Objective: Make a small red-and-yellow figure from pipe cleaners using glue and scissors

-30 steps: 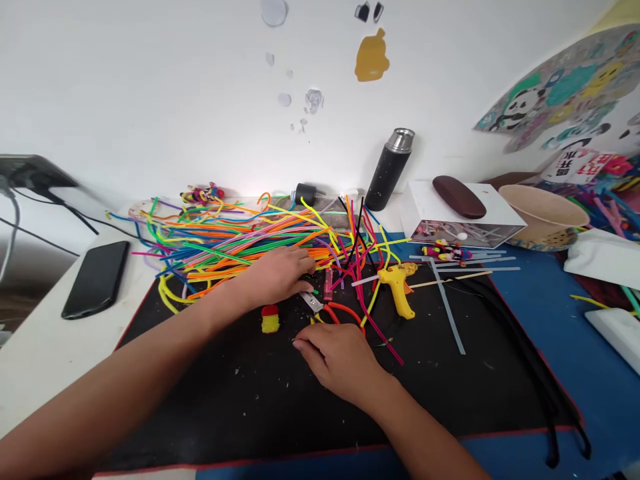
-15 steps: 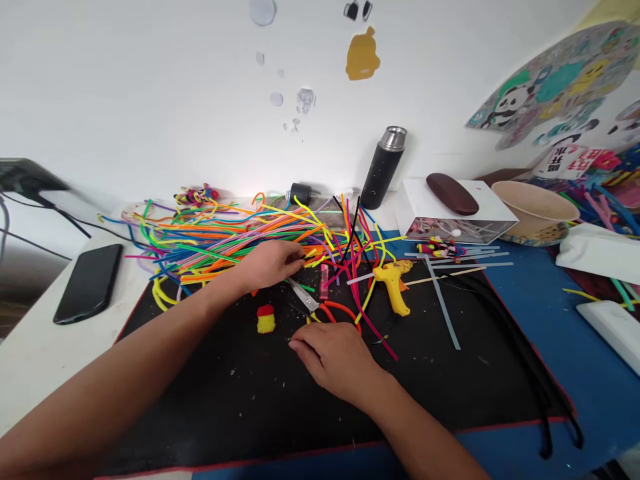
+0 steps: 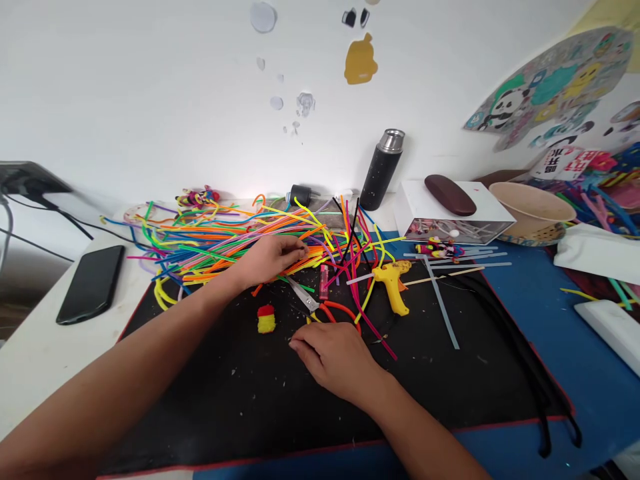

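Note:
My left hand [image 3: 270,259] rests over the front of a pile of coloured pipe cleaners [image 3: 220,250]. Its thumb and fingers are drawn together at the yellow and orange ends; what they pinch, if anything, is hidden. Lower on the black mat, my right hand [image 3: 340,360] lies with curled fingers, their inside out of sight. Just beyond it are scissors [image 3: 310,301] with orange handles, partly covered by the hand. A small red and yellow fuzzy piece [image 3: 267,320] sits on the mat between my forearms. Beside the scissors is a pink lighter [image 3: 325,283].
A yellow glue gun [image 3: 395,285] lies right of the scissors, near clear glue sticks [image 3: 443,310]. Behind stand a black thermos [image 3: 383,170] and a white box [image 3: 413,207] with a brown case [image 3: 450,195] on top. A phone [image 3: 91,285] lies at the left.
My left hand has shifted slightly right and its fingers have drawn a little closer together. My right hand stays in place. The view has moved very slightly.

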`<state>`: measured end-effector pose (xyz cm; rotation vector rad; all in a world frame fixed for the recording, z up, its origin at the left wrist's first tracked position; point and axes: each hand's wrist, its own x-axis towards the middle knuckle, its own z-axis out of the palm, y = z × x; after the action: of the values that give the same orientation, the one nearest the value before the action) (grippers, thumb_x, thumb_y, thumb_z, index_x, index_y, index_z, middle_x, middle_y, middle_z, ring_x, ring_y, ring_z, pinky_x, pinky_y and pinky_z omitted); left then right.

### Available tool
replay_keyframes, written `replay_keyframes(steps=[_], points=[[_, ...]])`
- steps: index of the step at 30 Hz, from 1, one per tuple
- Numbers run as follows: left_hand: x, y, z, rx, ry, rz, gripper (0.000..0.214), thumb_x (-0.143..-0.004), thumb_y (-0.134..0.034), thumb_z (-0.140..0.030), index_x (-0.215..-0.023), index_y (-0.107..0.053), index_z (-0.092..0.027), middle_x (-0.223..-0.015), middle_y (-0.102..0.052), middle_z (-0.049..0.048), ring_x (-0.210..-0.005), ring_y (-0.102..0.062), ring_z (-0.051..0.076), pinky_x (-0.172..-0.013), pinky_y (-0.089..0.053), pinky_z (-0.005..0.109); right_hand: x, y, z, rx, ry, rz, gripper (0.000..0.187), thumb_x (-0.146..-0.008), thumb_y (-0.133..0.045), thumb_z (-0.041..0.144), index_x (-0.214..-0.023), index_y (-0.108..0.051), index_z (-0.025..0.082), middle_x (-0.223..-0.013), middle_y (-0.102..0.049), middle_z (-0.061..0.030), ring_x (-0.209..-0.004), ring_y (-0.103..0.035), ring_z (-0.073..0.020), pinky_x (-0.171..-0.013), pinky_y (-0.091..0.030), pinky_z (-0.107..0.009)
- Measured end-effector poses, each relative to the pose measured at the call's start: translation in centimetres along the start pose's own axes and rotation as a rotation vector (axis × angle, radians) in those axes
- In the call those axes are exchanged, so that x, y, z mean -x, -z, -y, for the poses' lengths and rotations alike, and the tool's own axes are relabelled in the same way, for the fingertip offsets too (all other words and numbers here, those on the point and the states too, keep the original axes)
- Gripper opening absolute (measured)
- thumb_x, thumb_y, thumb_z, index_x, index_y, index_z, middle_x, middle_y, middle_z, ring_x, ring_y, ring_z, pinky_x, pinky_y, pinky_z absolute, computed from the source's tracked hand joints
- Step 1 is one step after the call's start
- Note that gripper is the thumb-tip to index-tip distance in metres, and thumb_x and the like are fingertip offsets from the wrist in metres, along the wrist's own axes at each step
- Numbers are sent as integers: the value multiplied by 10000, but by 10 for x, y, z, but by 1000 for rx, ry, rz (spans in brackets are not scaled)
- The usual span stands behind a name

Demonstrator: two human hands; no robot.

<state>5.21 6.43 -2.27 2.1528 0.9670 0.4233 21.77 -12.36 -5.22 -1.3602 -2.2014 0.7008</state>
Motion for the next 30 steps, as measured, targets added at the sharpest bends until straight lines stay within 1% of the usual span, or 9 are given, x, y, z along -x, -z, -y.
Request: replay_keyframes(steps=[4,7,11,15,20,23,26,28,30], points=[[1,5,-12,-47,-10,-106,340,-975,-535,-439,-995,-746,-173,-902,-767,18,-799,-657,187,-737,-474,264,1,0,1,7,-5,7,186,-1062,-564,275,-1046,-734,200,-992,-817,-30,-892,-769,-205,-736,-461,-284],[4,5,-22,-162,-67,39,286,-971,-556,-407,-977,-749,-195,-870,-771,9,-748,-662,182,-693,-463,257,1,0,0,13,-8,21,192,-1065,-560,286,-1053,-735,208,-992,-815,-29,-896,-766,-204,-742,-463,-282],[5,-7,-27,-422,-80,219,220,-974,-548,-280,-1067,-744,-245,-1003,-801,38,-860,-721,226,-718,-463,276,0,0,1,31,-12,34,197,-1067,-557,285,-1054,-738,209,-987,-814,-28,-895,-763,-202,-730,-458,-285],[-3,-22,-20,-577,-9,199,198,-987,-559,-297,-1111,-701,-239,-973,-786,71,-856,-721,268,-681,-445,308,-1,3,3,32,-26,46,196,-1065,-561,288,-1057,-740,210,-995,-818,-26,-896,-765,-203,-717,-452,-283],[-9,-29,-14,-572,6,187,95,-953,-584,-263,-969,-671,-227,-901,-749,67,-803,-688,257,-646,-409,315,0,4,3,6,-33,37,188,-1058,-569,274,-1057,-744,205,-999,-819,-33,-910,-766,-206,-732,-457,-277],[-1,-19,-18,-484,-9,150,152,-985,-523,-301,-959,-651,-224,-856,-720,37,-754,-651,221,-648,-418,306,1,3,0,-61,-37,-7,174,-1049,-583,267,-1033,-747,209,-986,-815,-25,-891,-763,-192,-743,-461,-270],[16,-2,-27,-118,-28,10,269,-1001,-501,-420,-897,-623,-204,-786,-665,11,-692,-594,180,-647,-444,288,1,1,-2,-169,-67,-70,180,-1049,-586,280,-999,-750,225,-933,-803,-8,-840,-743,-165,-744,-465,-254],[32,8,-31,137,-16,5,384,-1026,-464,-513,-844,-588,-197,-769,-662,9,-670,-593,160,-641,-481,273,1,3,0,-242,-96,-102,194,-1050,-581,290,-981,-751,227,-890,-788,-6,-810,-725,-156,-746,-471,-247],[48,13,-33,273,33,24,430,-1034,-455,-557,-862,-597,-189,-789,-686,28,-634,-598,149,-594,-492,267,0,7,5,-306,-116,-114,208,-1047,-579,301,-959,-750,222,-853,-771,-8,-788,-708,-156,-746,-477,-247]])
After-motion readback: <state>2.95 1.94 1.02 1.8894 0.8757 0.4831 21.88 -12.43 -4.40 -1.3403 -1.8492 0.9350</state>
